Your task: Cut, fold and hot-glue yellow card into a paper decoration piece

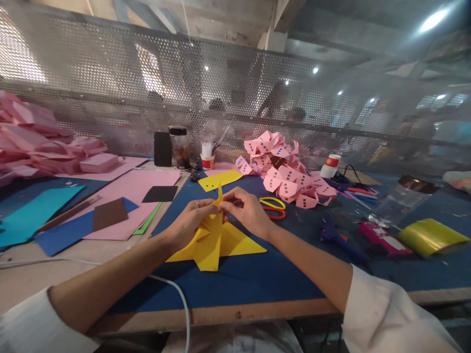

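Observation:
A folded yellow paper plane (210,245) stands in front of me on the blue table covering, its two wings spread to the sides. My left hand (193,220) is closed on its raised middle part from the left. From the right, the fingers of my right hand (245,208) pinch the same upright fold near its top. Just behind the hands lies a flat yellow paper piece (222,180) with small dark dots. Scissors (273,207) with yellow and red handles rest right of my right hand.
Pink folded paper pieces with dark squares (285,171) are heaped behind. Coloured sheets (136,196) and more pink paper (33,137) lie left. A blue glue gun (342,240), a clear jar (403,201) and a yellow roll (434,237) sit right. A white cable (180,291) crosses the front edge.

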The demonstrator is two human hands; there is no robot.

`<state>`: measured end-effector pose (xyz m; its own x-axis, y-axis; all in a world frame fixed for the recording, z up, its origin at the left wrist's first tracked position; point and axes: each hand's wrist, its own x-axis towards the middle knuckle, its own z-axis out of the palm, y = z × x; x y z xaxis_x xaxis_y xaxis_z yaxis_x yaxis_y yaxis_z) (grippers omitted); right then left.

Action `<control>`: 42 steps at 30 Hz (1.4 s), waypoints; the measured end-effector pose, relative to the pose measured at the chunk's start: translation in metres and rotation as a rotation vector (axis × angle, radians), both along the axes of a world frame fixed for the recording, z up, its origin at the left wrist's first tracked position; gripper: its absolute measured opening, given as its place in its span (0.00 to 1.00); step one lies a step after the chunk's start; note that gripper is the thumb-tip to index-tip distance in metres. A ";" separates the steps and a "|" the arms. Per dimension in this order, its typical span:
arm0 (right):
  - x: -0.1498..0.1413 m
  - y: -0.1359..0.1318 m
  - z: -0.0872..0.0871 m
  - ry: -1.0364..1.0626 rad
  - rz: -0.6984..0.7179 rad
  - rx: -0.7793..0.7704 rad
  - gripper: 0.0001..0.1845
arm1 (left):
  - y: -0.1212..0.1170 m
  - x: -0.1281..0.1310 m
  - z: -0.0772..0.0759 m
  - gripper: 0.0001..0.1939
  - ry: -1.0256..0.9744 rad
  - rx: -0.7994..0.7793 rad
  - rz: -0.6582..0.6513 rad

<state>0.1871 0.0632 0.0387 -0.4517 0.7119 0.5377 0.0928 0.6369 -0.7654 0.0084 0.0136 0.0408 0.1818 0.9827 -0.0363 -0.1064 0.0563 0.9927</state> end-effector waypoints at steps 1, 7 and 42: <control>0.001 -0.001 0.000 -0.004 -0.002 0.076 0.02 | -0.001 0.000 0.001 0.11 0.001 0.008 0.003; 0.006 0.002 -0.001 -0.048 0.039 0.366 0.03 | -0.001 0.002 0.003 0.13 -0.015 0.007 0.010; 0.015 -0.001 0.002 -0.214 -0.024 0.383 0.11 | 0.003 -0.006 0.002 0.18 -0.060 -0.033 -0.082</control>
<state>0.2025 0.0624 0.0407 -0.5672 0.4907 0.6614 0.2416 0.8669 -0.4360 0.0026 0.0167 0.0433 0.2649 0.9627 -0.0547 -0.1595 0.0997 0.9822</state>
